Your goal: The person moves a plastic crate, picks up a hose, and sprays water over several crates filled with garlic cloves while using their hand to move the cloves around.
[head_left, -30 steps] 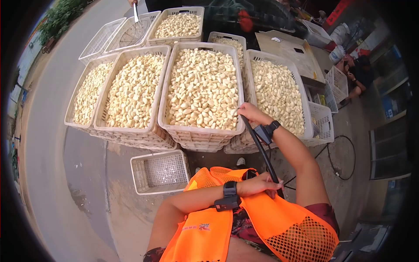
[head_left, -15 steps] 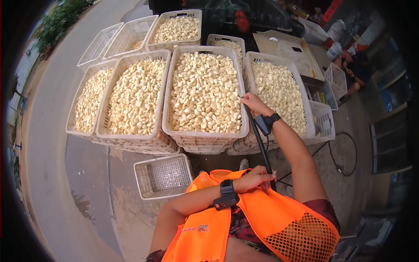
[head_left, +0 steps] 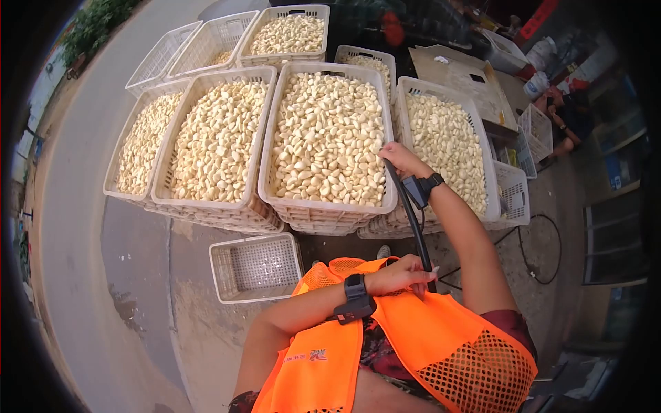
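My right hand (head_left: 401, 159) has its fingers closed on the upper end of a black hose (head_left: 413, 217), right at the front right corner of the middle crate (head_left: 329, 203). That white plastic crate is filled with peeled garlic cloves (head_left: 327, 134). Lower down, close to my orange vest (head_left: 441, 330), my left hand (head_left: 406, 275) is curled round the same hose. The hose slants between the two hands, bending slightly. Black devices are strapped to both wrists.
More garlic crates (head_left: 206, 203) stand stacked to the left, behind and on the right (head_left: 490, 199). An empty crate (head_left: 256, 297) lies on the ground before me. A black cable (head_left: 556, 258) loops across the ground at right. A person (head_left: 568, 113) sits at the far right.
The view has shifted slightly, so the front crates and the empty crate appear a little higher. Both hands keep their hold on the hose, almost unmoved.
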Demonstrator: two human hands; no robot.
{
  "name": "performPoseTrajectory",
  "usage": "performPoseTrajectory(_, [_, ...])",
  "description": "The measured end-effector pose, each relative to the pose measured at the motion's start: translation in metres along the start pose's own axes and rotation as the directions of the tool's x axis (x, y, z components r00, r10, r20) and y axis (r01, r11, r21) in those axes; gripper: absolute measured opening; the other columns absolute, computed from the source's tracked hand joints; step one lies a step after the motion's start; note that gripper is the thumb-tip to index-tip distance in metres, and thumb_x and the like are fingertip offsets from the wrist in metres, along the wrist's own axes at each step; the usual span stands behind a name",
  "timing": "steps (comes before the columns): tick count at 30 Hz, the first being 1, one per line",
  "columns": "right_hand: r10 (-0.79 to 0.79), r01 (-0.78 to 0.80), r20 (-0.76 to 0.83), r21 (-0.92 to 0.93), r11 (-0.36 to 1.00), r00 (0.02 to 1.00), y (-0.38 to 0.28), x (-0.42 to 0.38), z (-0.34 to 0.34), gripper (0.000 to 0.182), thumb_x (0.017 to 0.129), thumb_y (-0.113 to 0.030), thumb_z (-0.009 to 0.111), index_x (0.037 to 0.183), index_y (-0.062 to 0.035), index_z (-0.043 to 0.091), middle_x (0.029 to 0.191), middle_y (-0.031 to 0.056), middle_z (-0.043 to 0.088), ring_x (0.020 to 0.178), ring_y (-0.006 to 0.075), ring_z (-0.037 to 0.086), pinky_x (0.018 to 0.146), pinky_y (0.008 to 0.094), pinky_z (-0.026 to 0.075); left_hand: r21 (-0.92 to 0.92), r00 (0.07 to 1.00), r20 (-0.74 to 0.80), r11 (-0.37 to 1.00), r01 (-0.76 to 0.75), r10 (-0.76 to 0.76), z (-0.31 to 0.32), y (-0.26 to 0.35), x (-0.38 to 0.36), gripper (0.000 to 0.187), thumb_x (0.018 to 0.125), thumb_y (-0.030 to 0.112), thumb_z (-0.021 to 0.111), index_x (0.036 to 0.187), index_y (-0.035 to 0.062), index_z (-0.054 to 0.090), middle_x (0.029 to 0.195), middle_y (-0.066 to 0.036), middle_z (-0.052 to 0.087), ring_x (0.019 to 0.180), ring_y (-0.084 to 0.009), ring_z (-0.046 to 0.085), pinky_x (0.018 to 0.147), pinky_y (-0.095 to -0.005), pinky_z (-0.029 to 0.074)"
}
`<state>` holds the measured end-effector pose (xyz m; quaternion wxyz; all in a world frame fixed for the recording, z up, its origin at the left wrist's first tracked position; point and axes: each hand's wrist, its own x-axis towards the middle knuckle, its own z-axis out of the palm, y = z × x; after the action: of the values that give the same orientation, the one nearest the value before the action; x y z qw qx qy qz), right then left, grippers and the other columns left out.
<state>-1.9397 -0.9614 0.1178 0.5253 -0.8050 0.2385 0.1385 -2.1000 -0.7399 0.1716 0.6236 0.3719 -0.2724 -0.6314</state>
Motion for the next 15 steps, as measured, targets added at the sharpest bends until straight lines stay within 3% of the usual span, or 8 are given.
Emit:
performPoseTrajectory(2, [-0.008, 0.010, 0.023, -0.079, 0.997, 1.000, 0.001, -0.003, 0.008, 0.028, 0.081, -0.030, 0.058, 0.092, -0.0043, 0.057, 0.059, -0.0007, 0.051, 0.046, 0.0085, 0.045, 0.039, 0.0243, 0.033, -0.008, 0.988, 0.151, 0.999, 0.045, -0.044, -0.002, -0.005, 0.002, 0.030, 0.091, 0.029, 0.058, 0.093, -0.0012, 0.060, 0.075, -0.004, 0.062, 0.071, -0.0082, 0.060, 0.065, -0.0215, 0.048])
performPoseTrajectory(6, [-0.023, 0.026, 0.081, -0.036, 0.999, 0.996, 0.002, -0.001, 0.018, 0.031, 0.081, -0.032, 0.058, 0.095, -0.0047, 0.057, 0.060, -0.0014, 0.051, 0.047, 0.0086, 0.045, 0.040, 0.0251, 0.035, -0.077, 0.987, 0.162, 0.997, 0.001, 0.011, 0.001, -0.007, 0.001, 0.028, 0.091, 0.026, 0.058, 0.093, -0.0019, 0.061, 0.078, -0.004, 0.063, 0.071, -0.0072, 0.059, 0.066, -0.0211, 0.047])
performPoseTrajectory(9, [-0.042, 0.041, 0.084, 0.014, 0.999, 0.996, -0.013, -0.007, 0.036, 0.034, 0.082, -0.033, 0.059, 0.100, -0.0048, 0.055, 0.066, -0.0016, 0.052, 0.052, 0.0083, 0.047, 0.044, 0.0245, 0.036, -0.052, 0.985, 0.150, 0.996, -0.078, 0.085, 0.000, -0.008, -0.003, 0.029, 0.090, 0.026, 0.059, 0.099, -0.0016, 0.060, 0.073, -0.005, 0.062, 0.064, -0.0092, 0.060, 0.059, -0.0213, 0.048])
performPoseTrajectory(11, [-0.061, 0.049, 0.162, 0.079, 0.996, 0.985, -0.030, -0.009, 0.049, 0.035, 0.084, -0.033, 0.060, 0.107, -0.0072, 0.053, 0.070, -0.0038, 0.049, 0.058, 0.0064, 0.043, 0.049, 0.0229, 0.034, -0.040, 0.989, 0.123, 0.996, -0.074, 0.078, -0.002, -0.008, -0.005, 0.025, 0.090, 0.022, 0.059, 0.096, -0.0020, 0.061, 0.079, -0.001, 0.062, 0.073, -0.0056, 0.056, 0.065, -0.0215, 0.045])
performPoseTrajectory(13, [-0.080, 0.067, 0.165, 0.082, 0.994, 0.983, -0.043, -0.007, 0.067, 0.032, 0.085, -0.031, 0.059, 0.106, -0.0078, 0.053, 0.068, -0.0048, 0.046, 0.056, 0.0054, 0.040, 0.047, 0.0232, 0.030, -0.041, 0.990, 0.096, 0.994, -0.101, 0.105, -0.003, -0.008, -0.009, 0.025, 0.089, 0.022, 0.059, 0.096, -0.0019, 0.061, 0.080, -0.001, 0.062, 0.073, -0.0055, 0.056, 0.065, -0.0217, 0.045])
performPoseTrajectory(15, [-0.130, 0.108, 0.300, 0.087, 0.990, 0.945, -0.055, 0.000, 0.078, 0.032, 0.084, -0.032, 0.060, 0.102, -0.0066, 0.052, 0.076, -0.0013, 0.052, 0.064, 0.0083, 0.049, 0.055, 0.0256, 0.042, -0.041, 0.989, 0.072, 0.991, -0.129, 0.131, -0.005, -0.008, -0.013, 0.024, 0.089, 0.021, 0.060, 0.096, -0.0017, 0.061, 0.080, -0.001, 0.063, 0.073, -0.0054, 0.055, 0.065, -0.0219, 0.045])
